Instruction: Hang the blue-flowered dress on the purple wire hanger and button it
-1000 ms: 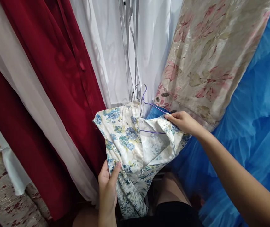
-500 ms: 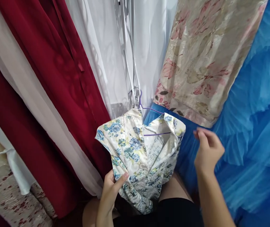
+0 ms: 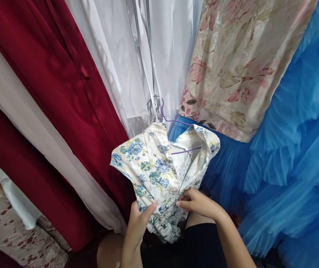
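Note:
A white dress with blue and yellow flowers [image 3: 159, 165] hangs in front of me on a purple wire hanger [image 3: 176, 121]. Its open neckline shows the pale lining and the hanger's lower bar. My left hand [image 3: 141, 219] is closed on the dress's left side, the thumb lying on top of the cloth. At the lower end of the neckline, my right hand [image 3: 194, 203] pinches the fabric near the middle, fingertips partly hidden by the folds. Below both hands the lower part of the dress bunches over my lap.
Long red [image 3: 72, 93] and white fabric [image 3: 111, 67] hangs at the left and behind. A beige garment with pink flowers [image 3: 232, 74] hangs at the upper right. Layered blue tulle [image 3: 296, 156] fills the right side. Sequined cloth [image 3: 11, 230] lies at the lower left.
My right hand has come down and left from beside the dress to its front and now grips the cloth there. My left hand keeps its hold. The view has shifted slightly.

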Motion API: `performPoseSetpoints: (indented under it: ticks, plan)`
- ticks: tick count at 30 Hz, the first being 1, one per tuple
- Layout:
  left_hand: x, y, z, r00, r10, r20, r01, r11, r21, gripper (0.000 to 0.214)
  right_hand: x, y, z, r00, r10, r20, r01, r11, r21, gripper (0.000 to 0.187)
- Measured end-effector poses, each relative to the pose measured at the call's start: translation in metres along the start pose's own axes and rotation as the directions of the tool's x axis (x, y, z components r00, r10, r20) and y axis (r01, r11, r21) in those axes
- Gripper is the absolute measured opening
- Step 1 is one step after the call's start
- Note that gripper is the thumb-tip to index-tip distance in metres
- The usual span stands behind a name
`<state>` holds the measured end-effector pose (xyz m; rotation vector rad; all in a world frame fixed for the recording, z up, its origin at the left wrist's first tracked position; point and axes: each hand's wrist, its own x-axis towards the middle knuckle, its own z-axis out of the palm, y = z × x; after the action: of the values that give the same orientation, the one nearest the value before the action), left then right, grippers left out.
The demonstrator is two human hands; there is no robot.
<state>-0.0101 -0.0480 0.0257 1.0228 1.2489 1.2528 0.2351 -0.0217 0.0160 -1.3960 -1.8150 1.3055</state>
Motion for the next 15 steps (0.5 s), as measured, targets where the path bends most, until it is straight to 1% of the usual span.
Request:
performPoseSetpoints:
  ticks: [2, 4, 7, 10, 12, 15]
  plan:
    - [-0.002, 0.001, 0.005, 0.999, -0.036, -0.041, 0.036, 0.999, -0.005, 0.052, 0.003, 0.006, 0.007, 1.0, 0.013, 0.009, -0.013, 1.0, 0.013, 0.03]
    - [-0.004, 0.004, 0.01, 0.998, -0.041, -0.037, 0.041, 0.999, -0.003, 0.053, 0.006, 0.009, 0.01, 1.0, 0.005, -0.009, -0.004, 0.999, 0.034, 0.029]
    - [-0.006, 0.01, 0.016, 1.0, -0.012, -0.022, 0.012, 1.0, 0.005, 0.052, 0.009, 0.007, 0.008, 0.998, -0.01, -0.062, 0.014, 0.998, 0.067, 0.028]
    - [-0.008, 0.015, 0.02, 0.999, -0.009, -0.047, 0.009, 1.0, -0.001, 0.049, 0.009, 0.003, 0.006, 0.991, 0.003, -0.133, 0.012, 0.993, 0.116, 0.024]
    - [-0.009, 0.014, 0.022, 0.998, -0.019, -0.061, 0.019, 1.0, -0.007, 0.047, 0.009, 0.0, 0.006, 0.987, 0.005, -0.162, 0.016, 0.992, 0.124, 0.022]
    - [-0.008, 0.008, 0.021, 0.996, -0.022, -0.083, 0.02, 0.999, -0.025, 0.045, 0.009, -0.003, 0.009, 0.981, -0.013, -0.192, 0.036, 0.993, 0.116, 0.019]
